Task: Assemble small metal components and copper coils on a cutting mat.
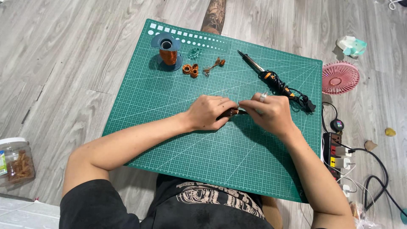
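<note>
My left hand [208,112] and my right hand [271,113] meet over the middle of a green cutting mat [178,140]. Between them they pinch a small dark rod wound with copper wire [232,112]; only its middle shows between the fingers. A ring sits on a finger of my right hand. At the mat's far side stand a grey spool of copper wire [167,51], two small copper coils [190,69] and a little twisted copper piece [214,65]. A soldering iron [265,74] with an orange-and-black handle lies at the far right of the mat.
The mat lies on a grey wood-look floor. Right of it are a pink round fan [340,77], a power strip with plugs and cables [337,157], and a crumpled wrapper [352,45]. A plastic jar [15,161] stands at the left. A tattooed leg [215,16] shows beyond the mat.
</note>
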